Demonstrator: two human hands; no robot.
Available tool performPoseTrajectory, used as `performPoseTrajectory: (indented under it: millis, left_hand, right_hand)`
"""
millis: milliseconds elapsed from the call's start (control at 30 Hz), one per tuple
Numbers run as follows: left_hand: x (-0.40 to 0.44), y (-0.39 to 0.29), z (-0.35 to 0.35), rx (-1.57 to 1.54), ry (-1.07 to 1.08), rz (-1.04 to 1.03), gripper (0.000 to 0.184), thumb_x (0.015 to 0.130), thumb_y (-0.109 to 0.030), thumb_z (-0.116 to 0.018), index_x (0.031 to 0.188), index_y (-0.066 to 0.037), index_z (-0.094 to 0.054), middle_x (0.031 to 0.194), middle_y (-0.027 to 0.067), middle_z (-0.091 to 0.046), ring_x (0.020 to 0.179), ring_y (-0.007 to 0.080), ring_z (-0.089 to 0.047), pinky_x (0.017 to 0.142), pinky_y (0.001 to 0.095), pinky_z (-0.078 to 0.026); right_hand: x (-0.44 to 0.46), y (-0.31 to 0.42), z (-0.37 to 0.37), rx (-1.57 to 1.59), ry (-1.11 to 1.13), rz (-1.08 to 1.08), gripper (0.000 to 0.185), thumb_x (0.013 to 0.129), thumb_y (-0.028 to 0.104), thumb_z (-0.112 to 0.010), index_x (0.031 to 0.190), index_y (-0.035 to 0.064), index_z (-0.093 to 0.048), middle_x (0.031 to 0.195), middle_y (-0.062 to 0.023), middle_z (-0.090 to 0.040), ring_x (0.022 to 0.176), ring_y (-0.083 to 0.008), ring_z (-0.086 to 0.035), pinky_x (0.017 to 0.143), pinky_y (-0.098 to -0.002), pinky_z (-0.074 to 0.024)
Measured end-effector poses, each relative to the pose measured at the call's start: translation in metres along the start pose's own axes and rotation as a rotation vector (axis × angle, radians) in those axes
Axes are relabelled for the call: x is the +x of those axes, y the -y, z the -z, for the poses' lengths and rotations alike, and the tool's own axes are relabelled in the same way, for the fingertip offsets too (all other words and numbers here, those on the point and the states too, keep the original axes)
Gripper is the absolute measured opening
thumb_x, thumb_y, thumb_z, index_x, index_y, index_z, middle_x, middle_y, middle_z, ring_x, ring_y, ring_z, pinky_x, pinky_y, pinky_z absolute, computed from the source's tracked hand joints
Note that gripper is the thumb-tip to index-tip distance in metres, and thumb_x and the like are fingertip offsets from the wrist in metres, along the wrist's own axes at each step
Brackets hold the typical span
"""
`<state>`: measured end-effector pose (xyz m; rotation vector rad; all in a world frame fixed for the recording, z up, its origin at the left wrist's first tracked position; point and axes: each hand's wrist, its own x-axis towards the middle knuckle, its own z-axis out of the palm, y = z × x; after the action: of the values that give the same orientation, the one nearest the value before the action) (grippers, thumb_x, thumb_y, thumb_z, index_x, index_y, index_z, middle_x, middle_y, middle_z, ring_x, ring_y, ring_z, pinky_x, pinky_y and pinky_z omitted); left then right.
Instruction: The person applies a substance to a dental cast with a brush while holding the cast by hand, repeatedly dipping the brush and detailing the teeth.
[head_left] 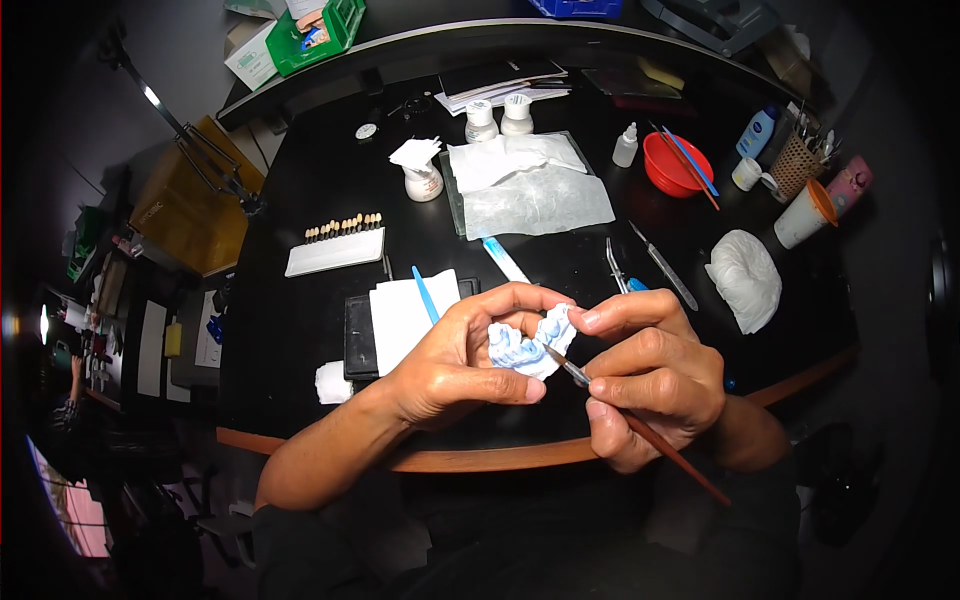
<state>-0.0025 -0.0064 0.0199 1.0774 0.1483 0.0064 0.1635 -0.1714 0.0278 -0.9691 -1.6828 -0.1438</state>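
Observation:
Between the thumb and fingers of my left hand (pixel 455 350) is a dental cast (pixel 515 352), white with blue-tinted teeth, held above the table's front edge. My right hand (pixel 655 375) grips a fine paintbrush (pixel 655 440) with a reddish-brown handle and a metal collar. The brush tip meets the cast or lies right over it, near the middle of the tooth row; I cannot tell which. A fingertip of my right hand is at the cast's upper right end. Behind my left hand, a blue stick (pixel 425 293) lies on a white paper pad (pixel 405 312).
A tooth shade guide (pixel 335 250) lies at left. Glass slab with tissue (pixel 530 190), white jars (pixel 481 122) and a dropper bottle (pixel 625 147) stand farther back. At right are a red bowl (pixel 668 178), metal instruments (pixel 665 265), crumpled tissue (pixel 745 280) and a cup (pixel 800 225).

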Motion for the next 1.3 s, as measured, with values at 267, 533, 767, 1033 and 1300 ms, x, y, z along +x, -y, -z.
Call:
performPoseTrajectory:
  millis: [267, 533, 767, 1033, 1300]
  left_hand:
    - [-0.0002, -0.0009, -0.0007, 0.016, -0.014, 0.004, 0.078, 0.071, 0.002, -0.079, 0.145, 0.001, -0.051, 0.12, 0.0095, -0.068, 0.112, 0.0148, -0.065, 0.1, 0.0283, -0.047]
    - [0.0024, 0.0058, 0.0034, -0.031, 0.038, -0.071, 0.074, 0.081, 0.006, -0.082, 0.147, 0.002, -0.051, 0.114, 0.0075, -0.065, 0.103, 0.0105, -0.067, 0.086, 0.0215, -0.058]
    - [0.003, 0.0063, 0.0046, -0.007, 0.043, -0.086, 0.073, 0.081, 0.007, -0.081, 0.147, 0.001, -0.051, 0.115, 0.008, -0.066, 0.103, 0.0103, -0.066, 0.086, 0.0212, -0.059]
    - [0.0036, 0.0073, 0.0054, 0.01, 0.054, -0.098, 0.073, 0.081, 0.006, -0.082, 0.147, 0.001, -0.051, 0.115, 0.0079, -0.065, 0.104, 0.0105, -0.066, 0.086, 0.0215, -0.058]
    - [0.0035, 0.0067, 0.0037, 0.021, 0.038, -0.098, 0.073, 0.081, 0.005, -0.082, 0.147, 0.001, -0.051, 0.114, 0.0074, -0.065, 0.105, 0.0108, -0.066, 0.087, 0.022, -0.058]
  right_hand:
    - [0.0032, 0.0, 0.0037, -0.038, 0.022, -0.021, 0.013, 0.074, -0.003, -0.072, 0.086, 0.0016, -0.067, 0.082, -0.0086, -0.067, 0.103, -0.0338, -0.071, 0.076, -0.0376, -0.0635]
    - [0.0012, -0.0013, 0.002, -0.046, 0.008, -0.019, 0.016, 0.074, -0.004, -0.07, 0.088, 0.0014, -0.066, 0.083, -0.0097, -0.068, 0.103, -0.0342, -0.071, 0.078, -0.0393, -0.0639]
    - [0.0018, 0.0006, 0.0007, -0.044, 0.029, -0.024, 0.017, 0.071, -0.005, -0.071, 0.086, 0.0012, -0.067, 0.083, -0.009, -0.068, 0.102, -0.0332, -0.072, 0.078, -0.0381, -0.0636]
    - [0.0009, -0.0011, 0.0013, -0.054, 0.028, 0.005, 0.015, 0.077, -0.002, -0.07, 0.091, 0.0026, -0.065, 0.082, -0.0093, -0.068, 0.101, -0.0338, -0.071, 0.08, -0.0405, -0.0619]
    - [0.0012, -0.001, 0.0019, -0.051, 0.034, 0.005, 0.016, 0.078, -0.002, -0.07, 0.093, 0.0021, -0.066, 0.082, -0.0093, -0.068, 0.102, -0.0348, -0.07, 0.08, -0.0416, -0.0623]
